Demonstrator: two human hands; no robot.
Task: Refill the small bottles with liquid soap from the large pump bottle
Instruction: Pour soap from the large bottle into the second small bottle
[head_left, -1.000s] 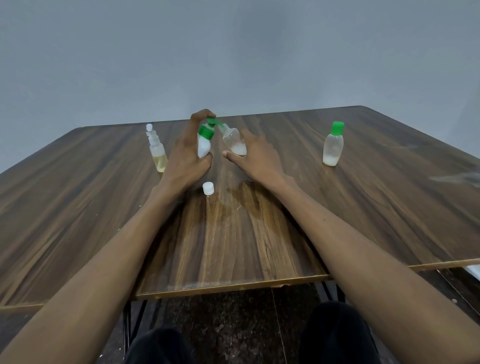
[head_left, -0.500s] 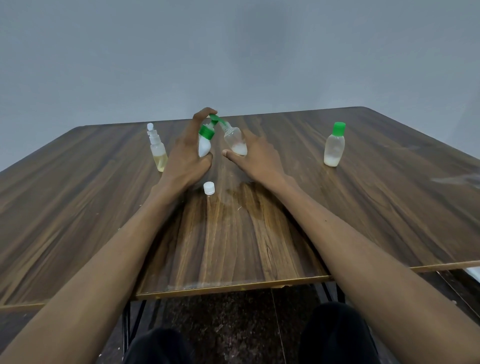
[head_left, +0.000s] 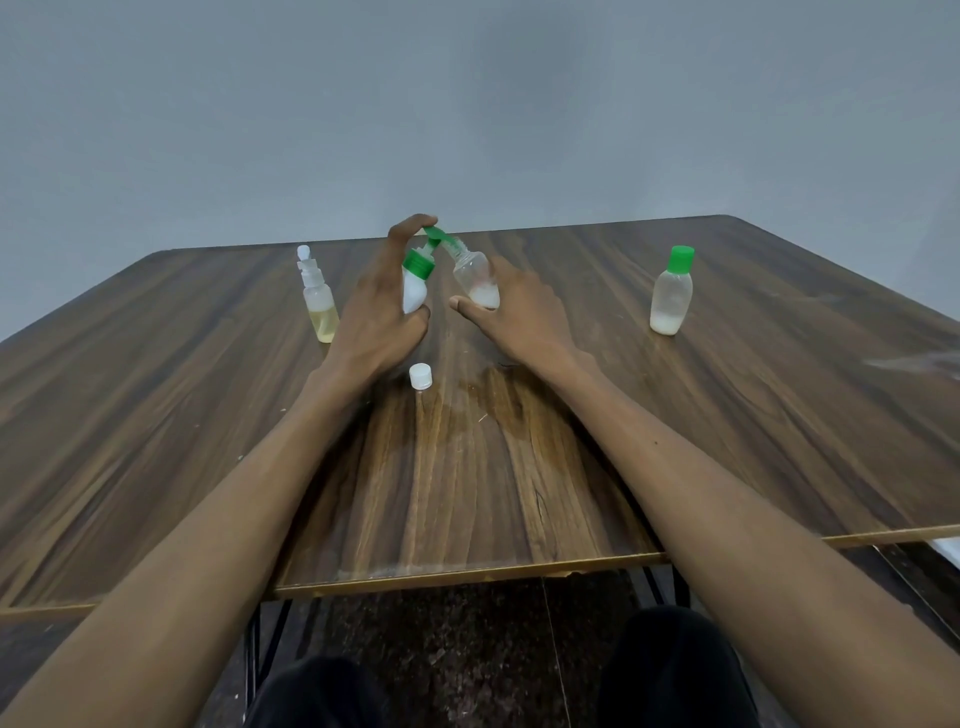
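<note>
Holding the white pump bottle (head_left: 414, 291) upright, the left hand (head_left: 375, 312) pressed its green nozzle into a tilted small bottle (head_left: 477, 283) gripped by the right hand (head_left: 519, 317), above the surface (head_left: 727, 405); a white cap (head_left: 420, 376) lay nearby.

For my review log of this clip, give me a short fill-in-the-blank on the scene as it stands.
1. The left hand grips the pump bottle, whose collar is ____ in colour.
2. The small bottle in the right hand leans with its open mouth against the pump's ____.
3. The loose white cap lies on the ____.
4. The capped bottle at far right stands ____.

Missing: green; nozzle; table; upright
</note>
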